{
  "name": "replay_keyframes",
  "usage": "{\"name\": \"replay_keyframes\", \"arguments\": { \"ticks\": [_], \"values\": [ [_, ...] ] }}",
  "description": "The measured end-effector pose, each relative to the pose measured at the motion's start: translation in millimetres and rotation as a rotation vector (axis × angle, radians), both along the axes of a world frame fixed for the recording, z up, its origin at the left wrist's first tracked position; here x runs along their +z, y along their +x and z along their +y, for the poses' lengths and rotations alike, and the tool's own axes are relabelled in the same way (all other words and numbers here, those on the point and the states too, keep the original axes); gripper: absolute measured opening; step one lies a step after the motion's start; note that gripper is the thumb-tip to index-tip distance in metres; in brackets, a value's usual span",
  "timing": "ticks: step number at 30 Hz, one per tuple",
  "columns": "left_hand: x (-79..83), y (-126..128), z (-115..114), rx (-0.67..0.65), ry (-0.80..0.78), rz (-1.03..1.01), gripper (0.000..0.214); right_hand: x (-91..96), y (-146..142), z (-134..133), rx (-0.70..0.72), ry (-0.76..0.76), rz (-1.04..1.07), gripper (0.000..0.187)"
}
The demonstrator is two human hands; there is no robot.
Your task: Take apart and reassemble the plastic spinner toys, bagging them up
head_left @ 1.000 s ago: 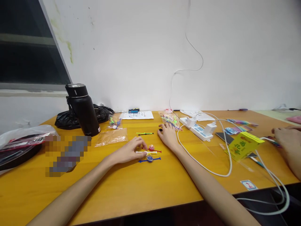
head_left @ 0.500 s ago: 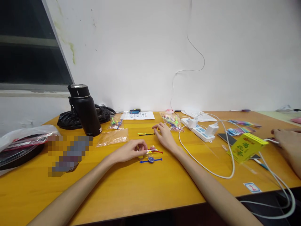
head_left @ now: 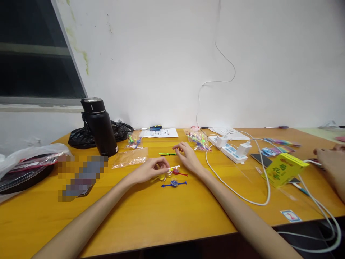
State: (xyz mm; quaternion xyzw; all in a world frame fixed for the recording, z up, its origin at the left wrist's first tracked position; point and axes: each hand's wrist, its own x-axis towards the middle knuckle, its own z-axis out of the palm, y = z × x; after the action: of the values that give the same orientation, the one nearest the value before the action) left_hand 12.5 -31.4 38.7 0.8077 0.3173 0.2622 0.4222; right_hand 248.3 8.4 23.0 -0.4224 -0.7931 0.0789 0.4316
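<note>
My left hand [head_left: 151, 170] pinches a white plastic arrow spinner [head_left: 174, 168] with a clear suction-cup base, just above the table. Beneath and beside it are a yellow arrow spinner [head_left: 162, 177], partly covered by my fingers, and a red one [head_left: 176, 172]. A blue arrow spinner [head_left: 174, 183] lies nearer to me, apart from both hands. My right hand [head_left: 186, 155] rests with its fingers apart, by the right end of a black arrow [head_left: 168, 155] and a thin green arrow [head_left: 164, 154]. Whether its fingertips touch them I cannot tell.
Bags of spinner parts [head_left: 134, 140] [head_left: 198, 139] and a flat clear bag [head_left: 130, 157] lie further back. A black flask [head_left: 99, 129] stands left. To the right are a power strip [head_left: 234, 151], white cables, a yellow box [head_left: 284, 169] and another person's hand [head_left: 330, 165].
My left hand has shifted slightly, and the white spinner is raised and tilted a little more, uncovering more of the red and yellow spinners. My right hand stays nearly in place.
</note>
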Motion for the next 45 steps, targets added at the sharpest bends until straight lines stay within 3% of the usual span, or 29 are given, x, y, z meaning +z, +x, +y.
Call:
{"name": "replay_keyframes", "arguments": {
  "ticks": [7,14,17,20,26,29,36,39,43,45],
  "values": [
    [2.4,-3,0,0.097,0.061,-0.082,0.033,12.8,-11,-14,0.264,-0.355,0.219,0.031],
    [-6.3,-4,17,0.260,0.151,-0.230,0.029,13.5,-18,-23,0.397,-0.563,0.259,0.035],
    [-10.0,-6,25,0.319,0.115,-0.303,0.031,11.1,-21,-23,0.458,-0.643,0.254,0.038],
    [-10.9,-7,26,0.319,0.045,-0.354,0.034,12.3,-24,-24,0.474,-0.632,0.214,0.038],
    [-10.6,-5,24,0.339,0.039,-0.369,0.034,15.7,-27,-26,0.340,-0.354,0.154,0.025],
    [-11.1,-5,26,0.357,0.007,-0.412,0.035,13.8,-26,-26,0.321,-0.393,0.155,0.027],
    [-2.3,-2,20,0.326,0.019,-0.499,0.042,8.8,-29,-24,0.603,-0.810,0.357,0.038],
    [-0.1,0,17,0.286,0.047,-0.444,0.041,9.2,-31,-25,0.628,-0.880,0.509,0.038],
    [-2.4,3,13,0.072,-0.084,-0.381,0.035,12.6,-35,-33,0.682,-0.939,0.706,0.037],
    [-2.6,5,10,0.027,-0.124,-0.411,0.031,14.2,-36,-37,0.734,-0.965,0.774,0.034]
  ]
}}
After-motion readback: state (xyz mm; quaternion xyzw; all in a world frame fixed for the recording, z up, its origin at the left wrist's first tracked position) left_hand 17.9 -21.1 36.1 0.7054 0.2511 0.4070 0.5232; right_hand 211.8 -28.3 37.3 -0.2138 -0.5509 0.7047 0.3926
